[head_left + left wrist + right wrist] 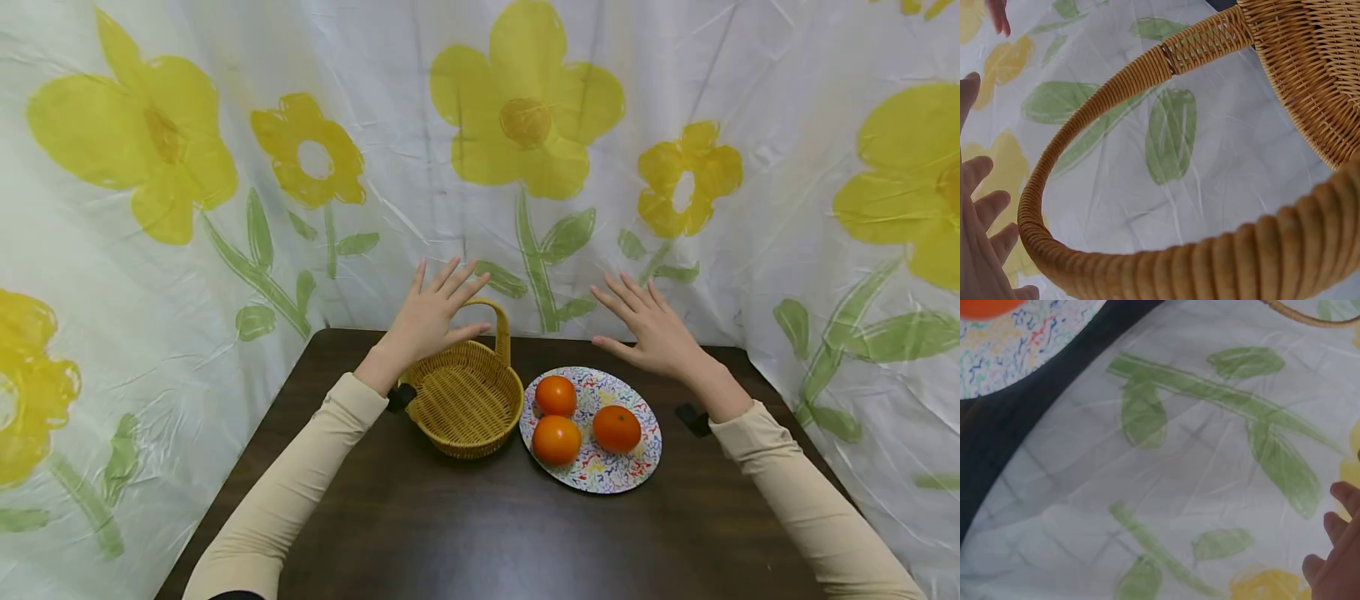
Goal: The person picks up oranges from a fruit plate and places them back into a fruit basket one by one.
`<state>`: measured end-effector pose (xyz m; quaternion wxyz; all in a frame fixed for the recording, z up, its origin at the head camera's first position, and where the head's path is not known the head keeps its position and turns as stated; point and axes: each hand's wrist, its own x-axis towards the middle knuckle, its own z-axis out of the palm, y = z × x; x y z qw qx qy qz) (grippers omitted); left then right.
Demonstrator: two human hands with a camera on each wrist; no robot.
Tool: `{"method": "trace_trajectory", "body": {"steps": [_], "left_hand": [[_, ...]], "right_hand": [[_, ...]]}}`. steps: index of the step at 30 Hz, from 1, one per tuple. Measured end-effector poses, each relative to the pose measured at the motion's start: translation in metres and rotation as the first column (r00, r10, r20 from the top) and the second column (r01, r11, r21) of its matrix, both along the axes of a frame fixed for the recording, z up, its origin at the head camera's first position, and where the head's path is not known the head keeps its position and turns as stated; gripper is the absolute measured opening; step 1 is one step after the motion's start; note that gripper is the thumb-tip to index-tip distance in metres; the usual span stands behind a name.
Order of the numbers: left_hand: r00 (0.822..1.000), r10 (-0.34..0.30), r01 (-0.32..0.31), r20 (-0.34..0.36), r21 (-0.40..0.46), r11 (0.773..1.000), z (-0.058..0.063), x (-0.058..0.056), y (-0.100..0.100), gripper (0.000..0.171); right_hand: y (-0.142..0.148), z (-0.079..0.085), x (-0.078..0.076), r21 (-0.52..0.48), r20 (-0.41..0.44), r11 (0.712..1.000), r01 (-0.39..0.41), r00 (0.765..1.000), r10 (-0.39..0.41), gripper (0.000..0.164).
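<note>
Fingers spread, my left hand (pixel 429 318) is held up over the back left of a wicker basket (pixel 465 400) and holds nothing. The basket's tall handle (pixel 1094 103) arches close by in the left wrist view, with the fingers beyond it. My right hand (pixel 654 332) is raised with fingers apart above the far right side of a speckled plate (pixel 600 479), also holding nothing. On that plate sit three orange fruits that look like persimmons or tomatoes: one at the back (pixel 556 395), one at the front (pixel 557 440) and one to the right (pixel 617 429).
Basket and plate stand side by side on a dark brown table (pixel 465 533). Behind and around the table hangs a white curtain (pixel 397 167) with yellow flowers and green leaves. A dark strap (pixel 693 419) shows at the right wrist.
</note>
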<state>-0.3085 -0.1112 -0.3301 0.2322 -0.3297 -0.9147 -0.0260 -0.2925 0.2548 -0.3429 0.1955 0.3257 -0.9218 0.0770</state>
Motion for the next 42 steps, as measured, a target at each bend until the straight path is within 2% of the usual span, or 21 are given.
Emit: {"method": "trace_trajectory", "body": {"steps": [6, 12, 21, 33, 42], "left_hand": [[1.000, 0.015, -0.016, 0.020, 0.056, 0.998, -0.002, 0.001, -0.002, 0.079], [1.000, 0.005, -0.010, 0.029, 0.165, 0.986, -0.006, 0.002, -0.007, 0.077], [0.999, -0.010, -0.001, 0.032, 0.343, 0.939, -0.019, 0.006, -0.021, 0.073], [0.997, -0.001, -0.035, 0.077, 0.465, 0.885, -0.037, 0.009, -0.035, 0.068], [0.991, 0.005, -0.072, 0.131, 0.516, 0.854, -0.049, 0.014, -0.040, 0.066]], "right_hand": [[0.006, -0.008, 0.001, -0.066, 0.021, 0.998, 0.014, 1.000, -0.013, 0.077], [0.012, -0.018, 0.003, -0.146, 0.021, 0.989, 0.026, 1.000, -0.023, 0.078], [0.019, -0.037, 0.011, -0.259, 0.086, 0.964, 0.061, 0.996, -0.040, 0.075], [0.027, -0.063, 0.015, -0.332, 0.161, 0.937, 0.111, 0.985, -0.060, 0.073], [0.033, -0.076, 0.019, -0.359, 0.206, 0.922, 0.147, 0.976, -0.076, 0.073]]}}
